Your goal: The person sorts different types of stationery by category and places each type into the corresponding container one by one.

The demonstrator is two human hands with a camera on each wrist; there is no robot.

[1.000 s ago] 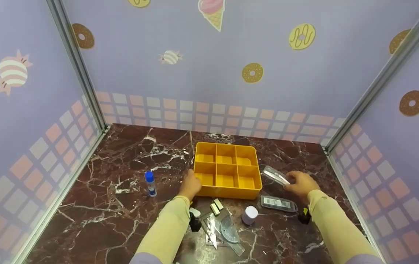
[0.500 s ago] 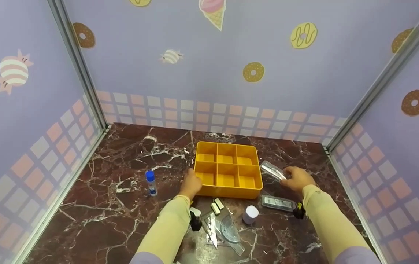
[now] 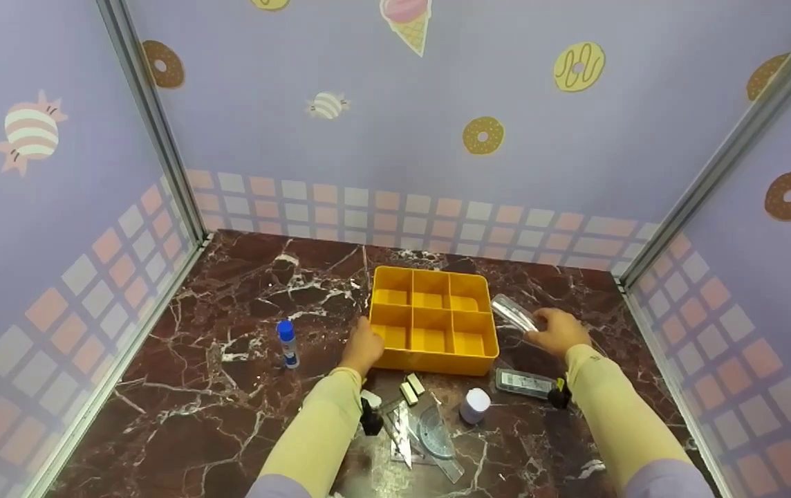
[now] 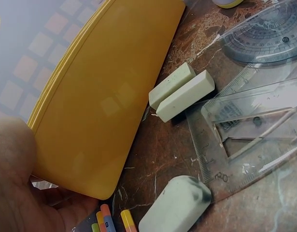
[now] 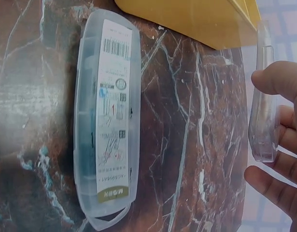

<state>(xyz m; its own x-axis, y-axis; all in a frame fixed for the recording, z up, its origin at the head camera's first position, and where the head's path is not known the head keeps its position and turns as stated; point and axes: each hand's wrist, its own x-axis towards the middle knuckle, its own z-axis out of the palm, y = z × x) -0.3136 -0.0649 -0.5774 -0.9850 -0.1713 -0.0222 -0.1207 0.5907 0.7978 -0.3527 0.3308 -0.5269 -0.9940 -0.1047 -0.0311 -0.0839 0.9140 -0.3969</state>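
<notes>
My left hand (image 3: 362, 346) grips the left side of a yellow six-compartment box (image 3: 437, 363) near its front corner. In the left wrist view the thumb lies against the wall, with fingers at the lower corner of the box (image 4: 100, 111). To the right of the box, my right hand (image 3: 560, 333) pinches a clear plastic case (image 3: 514, 313). The right wrist view shows this case (image 5: 265, 101) edge-on between thumb and fingers. Below it on the tabletop lies another translucent case (image 5: 85, 169) with a white barcode label.
In front of the box lie two pale erasers (image 4: 187, 96), a rounded white eraser (image 4: 175, 208), a clear set square (image 4: 206, 164) and a protractor (image 3: 435, 432). A white-topped jar (image 3: 475, 406) stands nearby. A blue-capped glue stick (image 3: 288, 346) is at the left. Patterned walls surround the marble surface.
My right hand has shifted left and slightly farther back, bringing the clear case toward the box's right side. The left hand keeps its hold on the box.
</notes>
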